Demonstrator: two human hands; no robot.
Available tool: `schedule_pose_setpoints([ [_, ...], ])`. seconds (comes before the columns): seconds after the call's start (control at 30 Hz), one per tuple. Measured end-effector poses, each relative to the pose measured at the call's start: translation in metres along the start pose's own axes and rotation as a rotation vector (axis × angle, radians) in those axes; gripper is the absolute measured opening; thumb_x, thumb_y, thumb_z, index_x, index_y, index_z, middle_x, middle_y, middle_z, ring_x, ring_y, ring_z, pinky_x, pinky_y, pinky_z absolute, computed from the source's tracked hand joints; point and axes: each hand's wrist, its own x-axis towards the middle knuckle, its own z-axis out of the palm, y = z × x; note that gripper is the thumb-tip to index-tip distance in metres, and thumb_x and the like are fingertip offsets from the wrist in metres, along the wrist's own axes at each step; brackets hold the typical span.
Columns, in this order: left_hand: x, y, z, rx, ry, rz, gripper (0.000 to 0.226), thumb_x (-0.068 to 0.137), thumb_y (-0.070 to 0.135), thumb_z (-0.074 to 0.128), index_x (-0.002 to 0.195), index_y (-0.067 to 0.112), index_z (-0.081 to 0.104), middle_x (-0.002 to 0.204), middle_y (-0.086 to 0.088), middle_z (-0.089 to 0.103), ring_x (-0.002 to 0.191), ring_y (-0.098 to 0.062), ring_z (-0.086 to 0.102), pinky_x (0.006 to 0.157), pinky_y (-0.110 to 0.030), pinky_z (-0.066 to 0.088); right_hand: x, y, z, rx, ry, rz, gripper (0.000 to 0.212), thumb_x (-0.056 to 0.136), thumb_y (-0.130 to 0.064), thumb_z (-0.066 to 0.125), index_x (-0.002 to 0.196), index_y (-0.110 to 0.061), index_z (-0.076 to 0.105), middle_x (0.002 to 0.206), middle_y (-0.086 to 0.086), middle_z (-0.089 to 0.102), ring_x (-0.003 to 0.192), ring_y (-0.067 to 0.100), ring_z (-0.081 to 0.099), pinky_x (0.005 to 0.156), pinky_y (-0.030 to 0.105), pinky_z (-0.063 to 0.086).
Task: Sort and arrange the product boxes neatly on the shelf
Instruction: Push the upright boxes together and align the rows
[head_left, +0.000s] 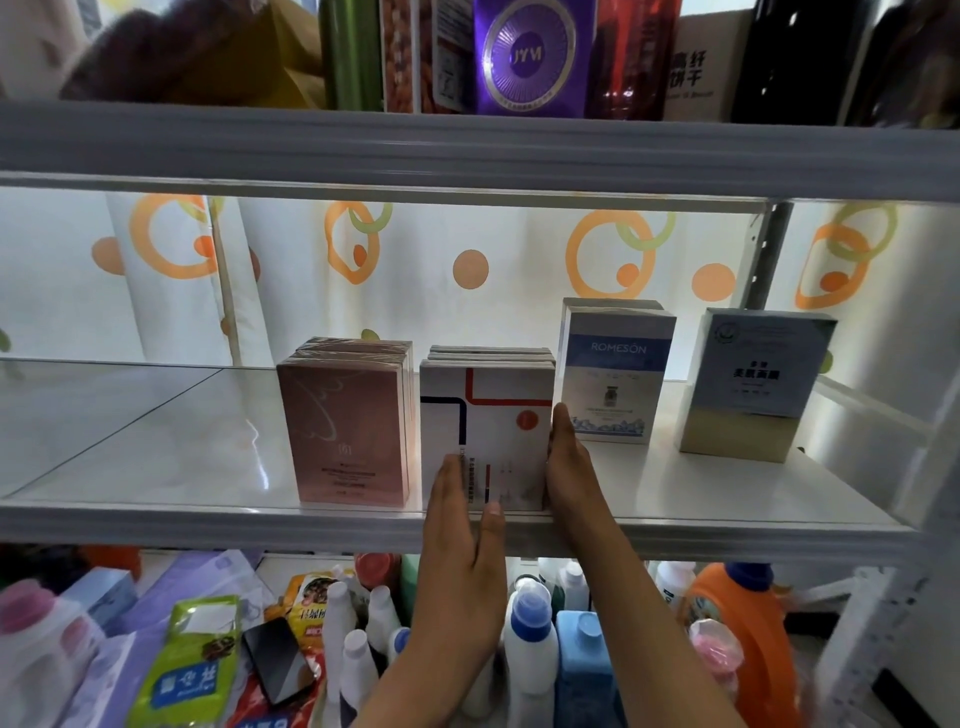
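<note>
While our left hand (460, 540) lays straight fingers flat on its front and our right hand (569, 467) presses straight fingers against its right side, the white box stack (488, 415) with red and navy lines stands at the shelf (675, 499) front edge. Its small print is unreadable. Just left stands the pink box stack (348, 426); right, the ROMESÓN box (613, 374), then a pale blue-and-gold box (753, 384). Open shelf stretches leftward.

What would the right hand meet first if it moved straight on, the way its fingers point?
Probably the ROMESON box: the right hand lies along the white box stack, fingertips pointing at its lower left corner, though depth is unclear.
</note>
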Motion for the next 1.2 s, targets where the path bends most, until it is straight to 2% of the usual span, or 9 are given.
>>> schedule_pose_setpoints([
  [0.33, -0.001, -0.001, -0.003, 0.036, 0.016, -0.008, 0.056, 0.102, 0.037, 0.03, 0.154, 0.033, 0.009, 0.16, 0.015, 0.01, 0.146, -0.002, 0.009, 0.114, -0.02, 0.007, -0.003, -0.002, -0.001, 0.013, 0.005, 0.005, 0.062, 0.089, -0.068, 0.013, 0.126, -0.037, 0.052, 0.137, 0.003, 0.057, 0.121, 0.03, 0.055, 0.101, 0.044, 0.047],
  [0.43, 0.0, -0.001, -0.005, 0.037, 0.02, -0.009, 0.055, 0.103, 0.035, 0.031, 0.153, 0.034, 0.009, 0.16, 0.015, 0.01, 0.146, -0.002, 0.01, 0.116, -0.022, 0.009, -0.003, -0.002, -0.001, 0.017, 0.021, 0.016, 0.072, 0.086, -0.071, 0.013, 0.131, -0.032, 0.052, 0.138, 0.004, 0.056, 0.122, 0.031, 0.055, 0.104, 0.047, 0.046],
  [0.53, -0.001, 0.002, -0.007, 0.042, 0.014, -0.001, 0.055, 0.103, 0.033, 0.031, 0.154, 0.031, 0.01, 0.161, 0.015, 0.01, 0.145, -0.001, 0.009, 0.114, -0.018, 0.007, -0.004, -0.003, 0.0, 0.02, 0.035, 0.015, 0.071, 0.088, -0.071, 0.013, 0.133, -0.032, 0.051, 0.138, 0.004, 0.057, 0.123, 0.032, 0.055, 0.105, 0.049, 0.045],
  [0.63, -0.001, 0.003, -0.008, 0.05, 0.011, 0.012, 0.055, 0.103, 0.033, 0.03, 0.154, 0.03, 0.011, 0.161, 0.014, 0.011, 0.145, -0.001, 0.01, 0.115, -0.019, 0.007, -0.006, -0.004, 0.002, 0.006, 0.031, -0.003, 0.072, 0.085, -0.077, 0.014, 0.129, -0.035, 0.053, 0.136, 0.003, 0.058, 0.121, 0.03, 0.056, 0.104, 0.051, 0.045],
  [0.77, -0.003, 0.006, -0.008, 0.023, 0.009, 0.013, 0.054, 0.103, 0.035, 0.03, 0.154, 0.03, 0.013, 0.16, 0.013, 0.014, 0.145, -0.002, 0.013, 0.119, -0.026, 0.012, -0.005, 0.002, 0.003, 0.018, 0.048, -0.027, 0.086, 0.071, -0.089, 0.017, 0.125, -0.036, 0.057, 0.131, 0.001, 0.061, 0.116, 0.027, 0.059, 0.102, 0.053, 0.047],
  [0.83, -0.005, 0.006, -0.007, 0.027, 0.007, 0.017, 0.054, 0.103, 0.035, 0.03, 0.154, 0.03, 0.012, 0.161, 0.014, 0.013, 0.145, -0.002, 0.012, 0.118, -0.024, 0.01, -0.006, 0.0, 0.002, 0.029, 0.052, -0.021, 0.077, 0.078, -0.084, 0.018, 0.123, -0.035, 0.056, 0.134, 0.0, 0.059, 0.118, 0.027, 0.057, 0.103, 0.05, 0.046],
  [0.93, -0.008, 0.005, -0.005, 0.035, -0.005, 0.011, 0.055, 0.103, 0.038, 0.029, 0.154, 0.031, 0.01, 0.161, 0.014, 0.011, 0.146, -0.002, 0.011, 0.117, -0.022, 0.009, -0.008, -0.003, -0.001, 0.056, 0.052, -0.028, 0.045, 0.095, -0.065, 0.019, 0.115, -0.04, 0.05, 0.137, 0.001, 0.055, 0.122, 0.027, 0.053, 0.101, 0.044, 0.043],
  [1.07, -0.008, 0.01, -0.004, 0.056, -0.028, 0.031, 0.054, 0.103, 0.036, 0.029, 0.154, 0.032, 0.01, 0.16, 0.015, 0.01, 0.145, -0.002, 0.011, 0.117, -0.022, 0.009, -0.007, -0.002, -0.004, 0.102, 0.094, -0.036, 0.036, 0.1, -0.056, 0.025, 0.118, -0.036, 0.047, 0.142, 0.001, 0.05, 0.129, 0.024, 0.048, 0.107, 0.043, 0.037],
  [1.2, -0.003, 0.018, 0.002, 0.091, -0.074, 0.069, 0.054, 0.103, 0.037, 0.028, 0.154, 0.03, 0.009, 0.161, 0.013, 0.01, 0.146, -0.004, 0.012, 0.117, -0.023, 0.009, -0.007, -0.001, -0.009, 0.171, 0.214, -0.093, 0.025, 0.103, -0.044, 0.033, 0.109, -0.028, 0.052, 0.12, -0.002, 0.06, 0.118, 0.021, 0.056, 0.11, 0.043, 0.039],
])
